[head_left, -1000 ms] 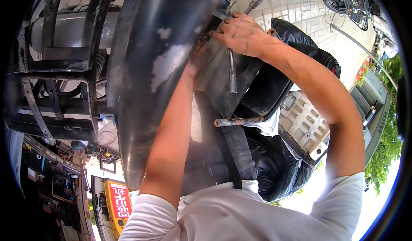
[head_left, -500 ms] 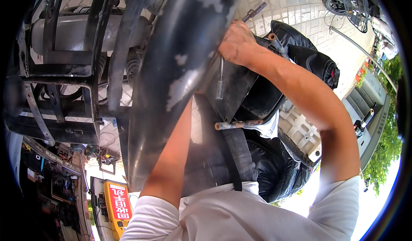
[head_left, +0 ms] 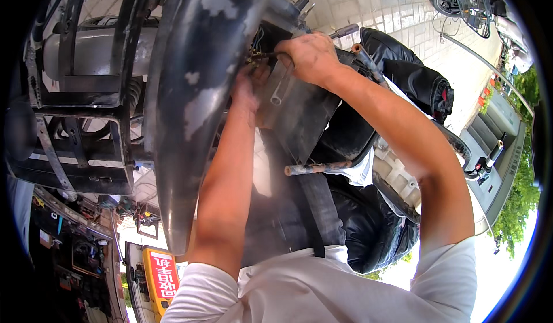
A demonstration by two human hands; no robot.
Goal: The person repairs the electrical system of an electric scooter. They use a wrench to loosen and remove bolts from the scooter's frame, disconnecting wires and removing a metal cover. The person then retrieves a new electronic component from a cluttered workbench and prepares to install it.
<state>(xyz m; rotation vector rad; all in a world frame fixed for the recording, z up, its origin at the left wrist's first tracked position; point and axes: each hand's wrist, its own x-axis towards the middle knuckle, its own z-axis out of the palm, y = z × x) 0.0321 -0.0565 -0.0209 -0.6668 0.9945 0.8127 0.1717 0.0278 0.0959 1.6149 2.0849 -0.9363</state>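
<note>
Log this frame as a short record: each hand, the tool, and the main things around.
Right hand: closed round wrench
Wrench: metal, socket-ended
Left hand: near wires, partly hidden; grip unclear
Fender: black, paint worn in patches, left of both hands
Panel: dark, below right hand in view
Rack: black, far left
Ground: pale paving

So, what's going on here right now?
A person in a white shirt has the right hand closed around a metal socket wrench, one socket end showing in front of a dark flat panel. The left hand is beside a worn black curved panel, near some thin wires; whether it holds anything is hard to tell.
</note>
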